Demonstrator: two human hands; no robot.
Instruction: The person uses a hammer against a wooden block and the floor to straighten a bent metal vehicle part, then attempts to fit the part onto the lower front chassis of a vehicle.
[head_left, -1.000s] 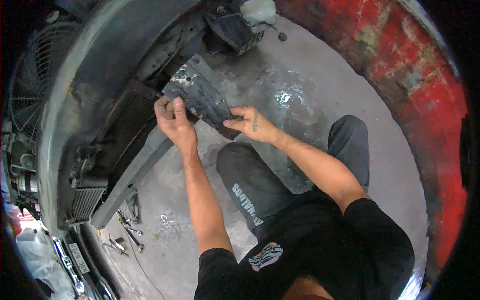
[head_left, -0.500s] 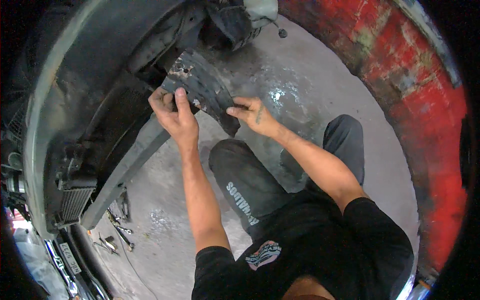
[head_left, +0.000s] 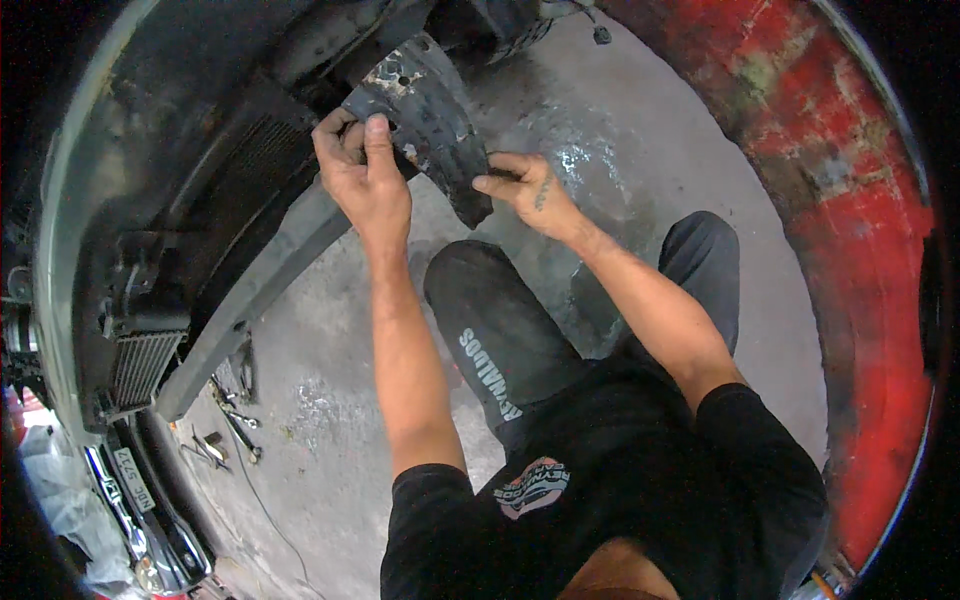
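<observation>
A dark, scuffed, curved bracket-like plate (head_left: 432, 110), with a round hole and patches of flaked paint, is held between my two hands. My left hand (head_left: 365, 180) grips its left edge, thumb on the upper face and fingers curled behind. At the plate's right edge, near its lower tapered end, my right hand (head_left: 530, 190) pinches it between thumb and fingers. The plate lies tilted beside the dark underside of a vehicle's front end (head_left: 230, 130). Whether it touches the vehicle there I cannot tell.
A grey metal beam (head_left: 260, 285) runs diagonally below the vehicle's front. A small finned cooler (head_left: 145, 370) sits at its lower left. Several hand tools (head_left: 235, 420) and a thin cable lie on the concrete floor (head_left: 330, 350). A worn red panel (head_left: 810, 200) curves along the right.
My view has shifted, so the plate and both hands appear higher and slightly to the right. Both hands keep their hold on the plate.
</observation>
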